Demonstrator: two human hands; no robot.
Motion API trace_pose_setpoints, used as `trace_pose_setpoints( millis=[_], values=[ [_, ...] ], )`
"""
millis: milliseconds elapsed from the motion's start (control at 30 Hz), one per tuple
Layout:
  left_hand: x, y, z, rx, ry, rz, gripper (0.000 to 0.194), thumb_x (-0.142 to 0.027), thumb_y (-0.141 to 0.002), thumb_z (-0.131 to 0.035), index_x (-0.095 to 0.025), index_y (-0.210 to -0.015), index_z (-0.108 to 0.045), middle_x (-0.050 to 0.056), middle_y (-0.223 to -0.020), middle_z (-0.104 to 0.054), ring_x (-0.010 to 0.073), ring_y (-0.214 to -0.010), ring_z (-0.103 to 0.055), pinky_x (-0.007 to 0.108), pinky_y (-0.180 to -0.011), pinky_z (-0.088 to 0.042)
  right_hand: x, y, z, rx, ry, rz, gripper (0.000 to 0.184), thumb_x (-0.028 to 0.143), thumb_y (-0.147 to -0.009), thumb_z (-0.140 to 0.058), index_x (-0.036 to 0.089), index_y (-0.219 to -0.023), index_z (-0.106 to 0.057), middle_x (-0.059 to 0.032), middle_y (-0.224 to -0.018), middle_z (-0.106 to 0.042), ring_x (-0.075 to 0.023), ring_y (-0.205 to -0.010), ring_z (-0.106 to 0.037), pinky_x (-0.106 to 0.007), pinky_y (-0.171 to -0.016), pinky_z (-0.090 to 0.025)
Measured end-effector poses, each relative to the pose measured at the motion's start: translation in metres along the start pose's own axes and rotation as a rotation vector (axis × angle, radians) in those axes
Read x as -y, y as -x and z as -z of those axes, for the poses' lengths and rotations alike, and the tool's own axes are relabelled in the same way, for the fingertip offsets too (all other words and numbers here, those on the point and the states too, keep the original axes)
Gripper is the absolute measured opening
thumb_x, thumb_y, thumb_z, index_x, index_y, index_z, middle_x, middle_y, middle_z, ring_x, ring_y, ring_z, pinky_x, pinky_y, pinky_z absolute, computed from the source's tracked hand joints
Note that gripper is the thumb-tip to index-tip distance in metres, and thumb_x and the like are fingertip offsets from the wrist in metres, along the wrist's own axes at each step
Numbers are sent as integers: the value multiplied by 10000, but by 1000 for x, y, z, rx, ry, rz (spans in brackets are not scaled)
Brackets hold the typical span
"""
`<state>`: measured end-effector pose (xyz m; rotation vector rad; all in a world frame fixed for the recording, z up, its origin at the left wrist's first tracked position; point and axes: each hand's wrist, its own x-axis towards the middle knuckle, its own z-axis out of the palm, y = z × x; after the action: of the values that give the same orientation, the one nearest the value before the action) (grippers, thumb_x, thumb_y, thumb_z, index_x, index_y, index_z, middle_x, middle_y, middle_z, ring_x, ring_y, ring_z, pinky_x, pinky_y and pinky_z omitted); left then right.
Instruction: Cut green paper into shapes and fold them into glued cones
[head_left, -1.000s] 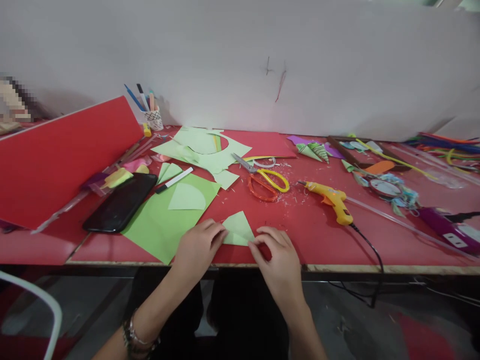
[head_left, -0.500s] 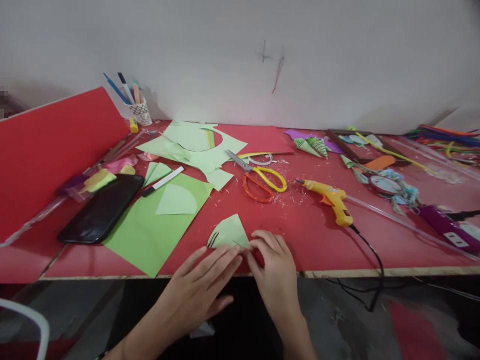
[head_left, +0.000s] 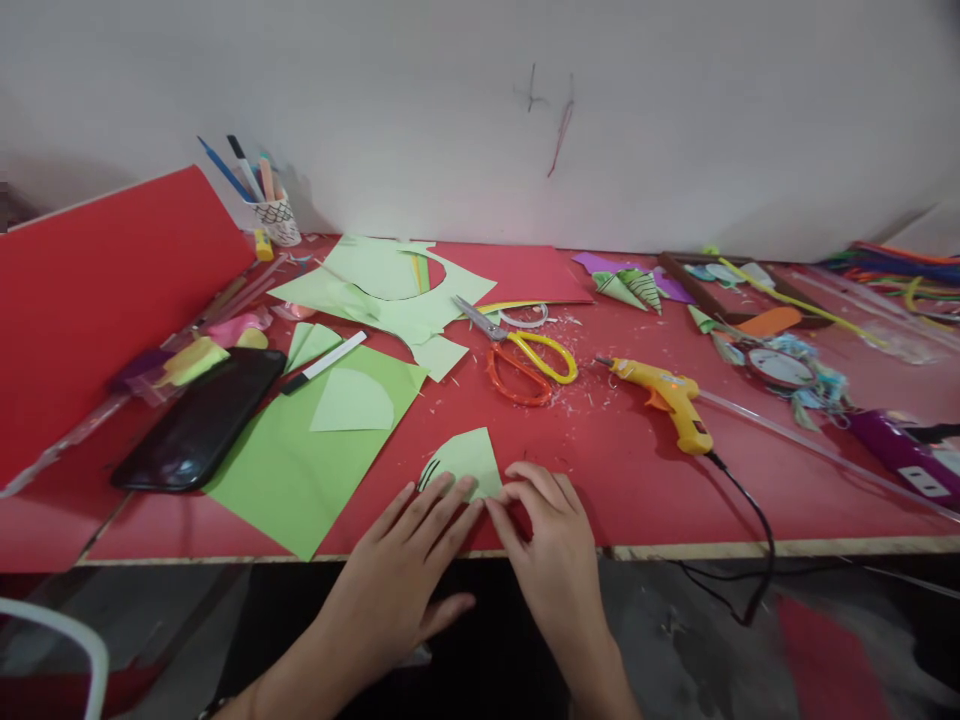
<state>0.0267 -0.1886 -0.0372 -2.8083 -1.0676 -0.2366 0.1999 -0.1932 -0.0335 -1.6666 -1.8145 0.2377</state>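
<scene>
A pale green paper piece (head_left: 472, 455) with a rounded edge and a few black lines at its left lies on the red table near the front edge. My left hand (head_left: 409, 560) rests on its lower part, palm down with fingers stretched and apart. With thumb and fingertips together, my right hand (head_left: 551, 540) pinches the paper's lower right corner. Farther left, a similar pale green piece (head_left: 352, 402) lies on a bright green sheet (head_left: 300, 480), beside a white marker with a black cap (head_left: 324, 363).
Scissors (head_left: 525, 362) with red and yellow handles lie mid-table. To their right is a yellow glue gun (head_left: 667, 395) with a clear stick and cord. A black phone (head_left: 202, 425) lies left, before a tilted red board (head_left: 112, 290). Cut paper (head_left: 352, 270) lies behind.
My left fingers have spread apart and drawn back a little, uncovering more of the paper. My right hand keeps its pinch at the corner. The camera view has shifted slightly.
</scene>
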Motion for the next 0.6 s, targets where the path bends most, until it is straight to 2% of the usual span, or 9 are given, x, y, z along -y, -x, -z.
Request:
trace_pose_setpoints(
  millis=[233, 400, 500, 600],
  values=[
    [-3, -2, 7, 46, 11, 59, 655, -543, -778, -435, -271, -1350, -267, 40, -1402, -299, 296, -1248, -277, 410, -946, -327, -4, 2, 6, 15, -69, 30, 98, 223, -813, -503, 192, -750, -572, -43, -949, -616, -173, -877, -548, -315, -779, -426],
    [11, -17, 21, 62, 230, 153, 563, -483, -831, -386, -222, -1323, -300, 68, -1312, -411, 242, -1154, -382, 388, -919, -362, -4, 1, 8, 24, -90, 33, 96, 198, -806, -506, 193, -745, -580, -46, -942, -621, -181, -878, -557, -320, -770, -439],
    [25, -33, 22, 86, 376, 202, 327, -408, -834, -433, -215, -1087, -510, 49, -1135, -516, 206, -1027, -456, 348, -844, -405, -5, 2, 10, 49, -127, 35, 69, 193, -788, -533, 197, -758, -595, -43, -950, -624, -179, -894, -557, -311, -775, -446],
    [35, -45, 19, 95, 450, 206, 224, -394, -811, -484, -188, -855, -562, 38, -965, -539, 190, -902, -486, 328, -761, -421, -7, 2, 11, 48, -160, 28, 59, 187, -777, -548, 199, -771, -606, -38, -961, -626, -171, -903, -559, -305, -793, -447]
  ],
)
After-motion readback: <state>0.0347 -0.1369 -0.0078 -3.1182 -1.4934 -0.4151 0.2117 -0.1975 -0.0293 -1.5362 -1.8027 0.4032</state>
